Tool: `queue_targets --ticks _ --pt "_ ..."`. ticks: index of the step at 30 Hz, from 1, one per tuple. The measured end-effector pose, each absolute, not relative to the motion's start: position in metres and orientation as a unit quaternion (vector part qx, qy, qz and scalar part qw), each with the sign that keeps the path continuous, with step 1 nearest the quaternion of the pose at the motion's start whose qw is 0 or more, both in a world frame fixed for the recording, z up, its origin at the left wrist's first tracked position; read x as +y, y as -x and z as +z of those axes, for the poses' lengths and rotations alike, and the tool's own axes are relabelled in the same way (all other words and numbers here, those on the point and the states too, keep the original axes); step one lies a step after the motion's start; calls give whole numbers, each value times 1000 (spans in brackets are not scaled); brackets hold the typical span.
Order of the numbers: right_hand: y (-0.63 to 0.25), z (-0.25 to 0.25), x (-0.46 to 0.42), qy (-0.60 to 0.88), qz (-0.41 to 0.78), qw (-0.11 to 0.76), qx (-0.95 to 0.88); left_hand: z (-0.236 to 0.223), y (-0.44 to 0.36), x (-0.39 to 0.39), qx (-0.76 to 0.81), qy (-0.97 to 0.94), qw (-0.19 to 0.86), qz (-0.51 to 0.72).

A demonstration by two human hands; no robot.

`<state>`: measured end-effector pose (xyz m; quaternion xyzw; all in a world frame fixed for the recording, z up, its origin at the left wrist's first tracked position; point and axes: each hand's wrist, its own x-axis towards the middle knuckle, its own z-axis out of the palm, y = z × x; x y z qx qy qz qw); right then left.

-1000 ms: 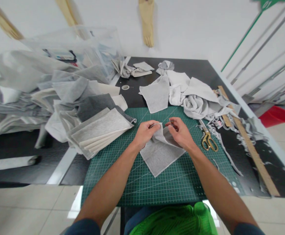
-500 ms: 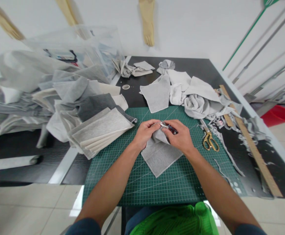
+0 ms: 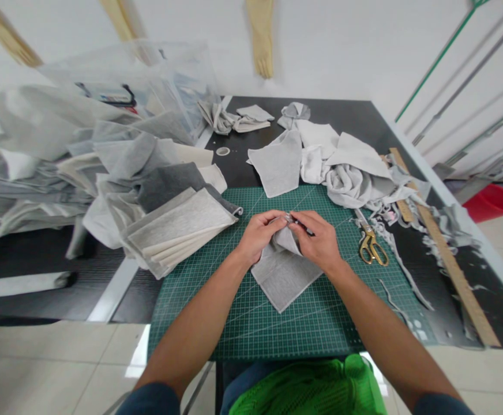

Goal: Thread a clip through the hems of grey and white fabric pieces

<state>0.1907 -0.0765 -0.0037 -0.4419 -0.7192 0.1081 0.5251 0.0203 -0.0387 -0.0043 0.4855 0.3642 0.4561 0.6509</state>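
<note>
At center frame, the left hand (image 3: 259, 235) pinches the raised edge of a gray fabric piece (image 3: 285, 283), apparently to steady it for a small metal tool (image 3: 289, 217) clasped in the right hand (image 3: 317, 239); gold-handled scissors (image 3: 368, 237) lie within reach at right.

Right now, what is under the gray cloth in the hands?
The green cutting mat shows around the near edges of the gray cloth; whatever lies directly beneath is covered.
</note>
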Motion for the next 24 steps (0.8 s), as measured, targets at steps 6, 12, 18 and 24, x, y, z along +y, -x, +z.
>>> queue_targets --ticks 6,12,18,24 --pt "-190 -5 -77 441 108 524 -720 -2 -22 -40 368 -487 654 447" --pt "-189 -5 -76 444 112 523 -719 -2 -22 -40 368 -499 644 447" --pt "-189 0 -78 460 112 528 -705 -5 -22 -40 383 -526 610 452" --pt "-194 1 -79 492 87 511 -700 -6 -21 -41 437 -587 496 467"
